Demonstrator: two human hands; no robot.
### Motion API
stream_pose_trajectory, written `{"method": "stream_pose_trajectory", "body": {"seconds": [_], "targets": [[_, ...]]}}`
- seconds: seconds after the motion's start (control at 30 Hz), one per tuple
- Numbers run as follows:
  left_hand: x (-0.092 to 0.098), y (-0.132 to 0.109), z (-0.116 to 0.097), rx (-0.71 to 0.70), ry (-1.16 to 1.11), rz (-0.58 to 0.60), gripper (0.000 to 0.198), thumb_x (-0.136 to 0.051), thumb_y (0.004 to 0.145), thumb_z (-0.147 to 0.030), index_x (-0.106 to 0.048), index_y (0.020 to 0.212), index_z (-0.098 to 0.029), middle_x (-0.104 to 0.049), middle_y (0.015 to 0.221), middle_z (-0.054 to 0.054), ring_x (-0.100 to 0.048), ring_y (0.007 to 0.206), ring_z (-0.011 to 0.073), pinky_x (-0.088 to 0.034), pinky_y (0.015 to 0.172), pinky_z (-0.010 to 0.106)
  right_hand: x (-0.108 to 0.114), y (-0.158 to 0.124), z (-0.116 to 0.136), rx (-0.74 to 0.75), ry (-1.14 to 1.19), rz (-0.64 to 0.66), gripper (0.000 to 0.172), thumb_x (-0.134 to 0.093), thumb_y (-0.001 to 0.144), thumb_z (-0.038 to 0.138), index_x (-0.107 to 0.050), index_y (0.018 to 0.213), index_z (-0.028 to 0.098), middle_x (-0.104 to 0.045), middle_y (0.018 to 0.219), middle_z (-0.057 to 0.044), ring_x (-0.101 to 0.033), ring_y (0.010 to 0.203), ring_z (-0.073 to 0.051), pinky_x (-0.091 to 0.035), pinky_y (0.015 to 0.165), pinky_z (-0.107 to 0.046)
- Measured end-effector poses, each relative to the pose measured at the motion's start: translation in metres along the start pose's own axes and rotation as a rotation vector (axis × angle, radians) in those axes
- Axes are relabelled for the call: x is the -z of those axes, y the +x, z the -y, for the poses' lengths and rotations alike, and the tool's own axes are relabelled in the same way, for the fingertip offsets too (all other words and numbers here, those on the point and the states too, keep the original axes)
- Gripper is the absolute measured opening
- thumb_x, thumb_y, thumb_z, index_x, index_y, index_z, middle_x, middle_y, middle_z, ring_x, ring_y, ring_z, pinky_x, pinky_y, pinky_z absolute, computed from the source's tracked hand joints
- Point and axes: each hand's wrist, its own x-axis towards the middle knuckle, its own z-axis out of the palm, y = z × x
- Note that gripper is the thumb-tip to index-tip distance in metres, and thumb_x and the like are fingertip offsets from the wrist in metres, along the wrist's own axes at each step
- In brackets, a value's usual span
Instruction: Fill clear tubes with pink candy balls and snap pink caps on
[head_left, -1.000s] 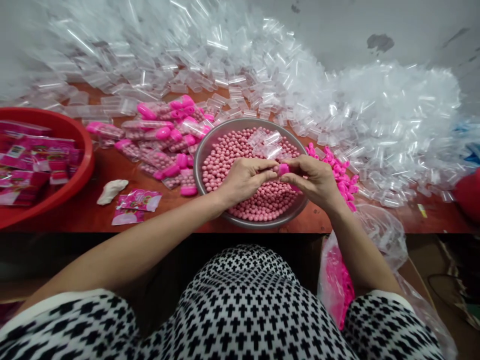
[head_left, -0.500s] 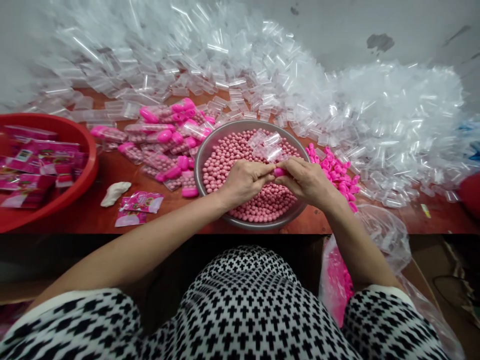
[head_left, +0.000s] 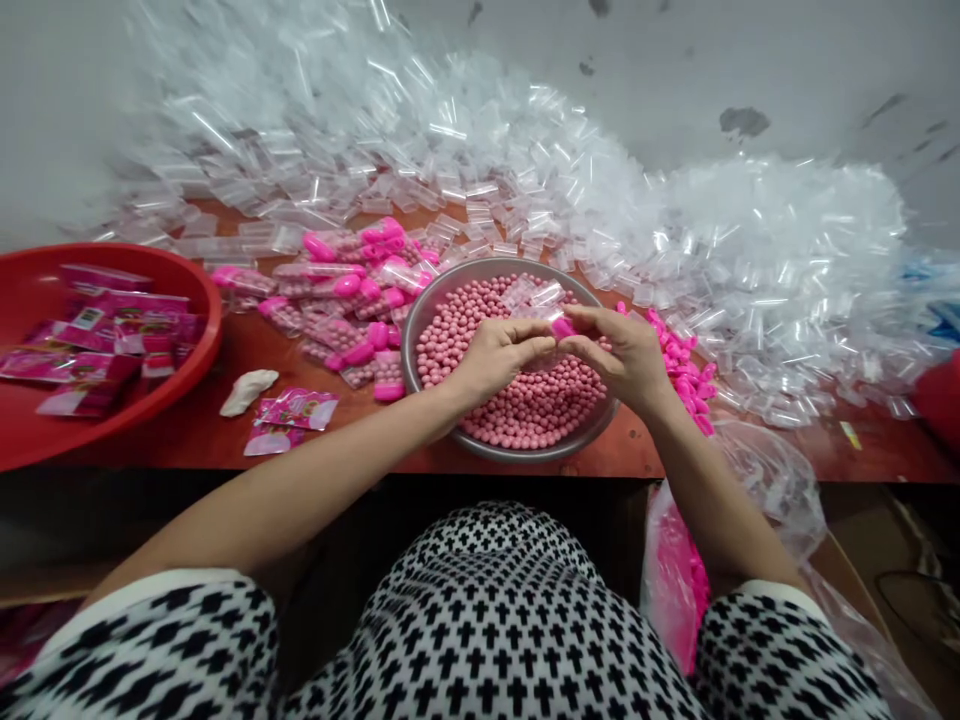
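Over a grey metal bowl (head_left: 420,400) of pink beads (head_left: 517,410), both hands meet at a bright pink cap (head_left: 562,327). My left hand (head_left: 501,358) pinches at the cap's left side; whether a clear tube is inside its fingers is hidden. From the right, the thumb and fingertips of my right hand (head_left: 621,350) close around the same cap. Clear plastic tubes (head_left: 536,294) lie on the beads just behind the hands. More pink caps (head_left: 686,375) are heaped right of the bowl, partly behind my right wrist.
Filled tubes with pink caps (head_left: 352,290) lie left of the bowl. A red basin (head_left: 210,330) holds pink packets; two packets (head_left: 296,412) and a white lump (head_left: 249,390) lie beside it. Clear tubes (head_left: 480,130) pile along the wall. A plastic bag (head_left: 772,480) hangs at the right edge.
The camera view has shifted slightly. My right hand's fingers have loosened and spread a little around the pink cap, which now shows more between the hands.
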Motion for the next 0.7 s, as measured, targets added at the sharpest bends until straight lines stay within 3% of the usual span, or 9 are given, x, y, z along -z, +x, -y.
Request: {"method": "stream_pose_trajectory", "body": {"seconds": [0.1,0.17,0.33,0.43,0.57,0.7], "targets": [[0.001,0.003,0.000,0.037,-0.154,-0.047,0.048,-0.088,0.064,-0.048,-0.079,0.096,-0.014,-0.077,0.085,0.006,-0.072,0.082,0.0198,-0.057,0.081,0.033,0.000,-0.007,-0.002,-0.173,0.387,0.009,0.065,-0.077,0.080,0.054,-0.058,0.135,0.027,-0.074,0.119,-0.008,-0.073,0.101,-0.024,-0.061,0.084,-0.038],[0.002,0.004,0.000,0.036,-0.188,-0.054,0.045,-0.089,0.063,-0.045,-0.080,0.095,-0.015,-0.078,0.088,0.007,-0.073,0.085,0.0203,-0.057,0.083,0.034,-0.001,-0.015,-0.005,-0.254,0.583,0.005,0.070,-0.081,0.074,0.057,-0.059,0.133,0.028,-0.071,0.125,-0.009,-0.073,0.102,-0.025,-0.063,0.082,-0.039],[0.002,0.001,0.000,-0.101,0.022,0.023,0.026,-0.081,0.075,-0.035,-0.082,0.094,-0.017,-0.080,0.098,0.007,-0.072,0.095,0.0219,-0.056,0.090,0.035,-0.009,-0.020,-0.016,-0.391,0.808,-0.023,0.056,-0.082,0.068,0.064,-0.067,0.104,0.024,-0.075,0.100,-0.005,-0.075,0.089,-0.023,-0.065,0.081,-0.042],[0.003,-0.002,0.000,-0.188,0.187,0.042,0.018,-0.077,0.080,-0.029,-0.083,0.094,-0.021,-0.079,0.098,0.007,-0.070,0.096,0.0220,-0.054,0.093,0.036,-0.011,-0.014,-0.012,-0.464,0.871,0.118,0.053,-0.074,0.074,0.065,-0.065,0.105,0.024,-0.075,0.104,-0.007,-0.074,0.093,-0.024,-0.065,0.080,-0.046],[0.004,-0.002,0.003,-0.248,0.293,-0.015,0.016,-0.077,0.079,-0.023,-0.083,0.093,-0.024,-0.077,0.101,0.006,-0.068,0.102,0.0217,-0.051,0.101,0.037,-0.011,-0.009,0.001,-0.669,1.080,0.288,0.042,-0.071,0.075,0.053,-0.066,0.103,0.022,-0.078,0.098,-0.009,-0.075,0.092,-0.027,-0.063,0.085,-0.053],[0.004,-0.001,0.005,-0.281,0.328,-0.010,0.016,-0.077,0.080,-0.023,-0.083,0.094,-0.025,-0.077,0.102,0.006,-0.068,0.103,0.0222,-0.051,0.100,0.038,-0.016,-0.007,0.007,-0.790,1.189,0.217,0.028,-0.068,0.070,0.041,-0.067,0.090,0.021,-0.076,0.077,-0.005,-0.074,0.080,-0.027,-0.062,0.087,-0.056]]}}
